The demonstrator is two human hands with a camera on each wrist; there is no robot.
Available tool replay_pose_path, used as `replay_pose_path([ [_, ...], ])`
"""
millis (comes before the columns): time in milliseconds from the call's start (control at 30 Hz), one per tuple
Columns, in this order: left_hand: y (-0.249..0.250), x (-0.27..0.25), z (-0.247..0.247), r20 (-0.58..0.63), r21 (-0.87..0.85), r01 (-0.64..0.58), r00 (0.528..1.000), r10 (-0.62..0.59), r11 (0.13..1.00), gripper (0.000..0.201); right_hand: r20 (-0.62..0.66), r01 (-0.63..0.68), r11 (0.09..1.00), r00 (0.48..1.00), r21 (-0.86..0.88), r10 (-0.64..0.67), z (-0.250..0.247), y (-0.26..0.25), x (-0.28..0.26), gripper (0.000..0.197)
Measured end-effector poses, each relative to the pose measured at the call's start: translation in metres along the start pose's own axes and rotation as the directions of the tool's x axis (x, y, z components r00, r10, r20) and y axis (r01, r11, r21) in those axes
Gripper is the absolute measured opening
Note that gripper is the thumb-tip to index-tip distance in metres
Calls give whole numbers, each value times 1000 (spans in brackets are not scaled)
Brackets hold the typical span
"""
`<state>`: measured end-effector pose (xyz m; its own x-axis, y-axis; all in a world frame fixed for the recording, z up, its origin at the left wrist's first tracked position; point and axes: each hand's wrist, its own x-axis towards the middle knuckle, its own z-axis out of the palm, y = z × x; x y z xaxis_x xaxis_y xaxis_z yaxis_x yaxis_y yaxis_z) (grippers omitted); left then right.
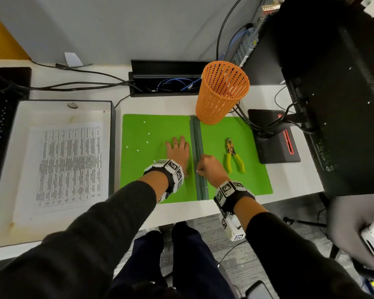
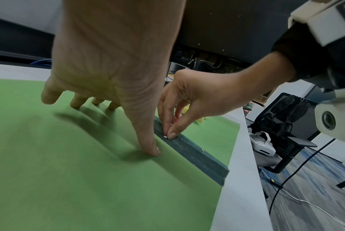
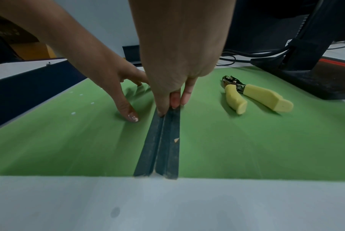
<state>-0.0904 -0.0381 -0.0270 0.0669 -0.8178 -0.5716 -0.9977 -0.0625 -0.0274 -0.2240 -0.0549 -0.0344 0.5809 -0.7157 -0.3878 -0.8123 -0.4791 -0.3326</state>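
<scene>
A bright green folder (image 1: pixel 149 169) lies open on the white desk, its dark green spine (image 1: pixel 198 137) running away from me. My left hand (image 1: pixel 178 149) lies flat on the left half beside the spine, fingers spread and thumb tip (image 2: pixel 155 150) pressing the cover. My right hand (image 1: pixel 200 169) reaches down onto the spine (image 3: pixel 163 148), where thumb and index finger pinch a tiny white paper dot (image 2: pixel 165 136). A hole punch (image 1: pixel 233 155) with yellow handles lies on the right half, untouched.
An orange mesh basket (image 1: pixel 222 93) stands at the folder's far edge. Several white paper dots (image 1: pixel 148 133) are scattered on the left half. A white tray (image 1: pixel 63 102) holding a printed sheet sits left; a monitor stand (image 1: pixel 274 137) with cables sits right.
</scene>
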Motion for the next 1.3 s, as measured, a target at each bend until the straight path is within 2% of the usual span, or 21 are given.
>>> replay_pose_path([
  [433, 11, -1, -2, 30, 38, 37, 999, -38, 999, 128, 19, -93, 994, 996, 49, 92, 2, -5, 1, 12],
  [567, 11, -2, -3, 30, 53, 39, 999, -41, 998, 128, 30, -81, 996, 996, 30, 80, 2, -5, 1, 13],
  [733, 11, -1, -3, 34, 60, 39, 999, -41, 997, 128, 22, -15, 999, 1000, -50, 16, 5, -6, -1, 13],
  [1000, 8, -2, -1, 29, 57, 35, 999, -37, 998, 129, 99, -4, 973, 995, -232, 27, 6, -8, -7, 24],
  [1100, 8, -3, -1, 27, 59, 30, 999, -32, 998, 128, 115, 2, 981, 993, -195, 21, 7, -3, -6, 21],
  [1300, 8, -3, -6, 48, 79, 24, 998, -28, 997, 126, 4, -18, 1000, 1000, -14, 19, -10, -2, -1, 18],
])
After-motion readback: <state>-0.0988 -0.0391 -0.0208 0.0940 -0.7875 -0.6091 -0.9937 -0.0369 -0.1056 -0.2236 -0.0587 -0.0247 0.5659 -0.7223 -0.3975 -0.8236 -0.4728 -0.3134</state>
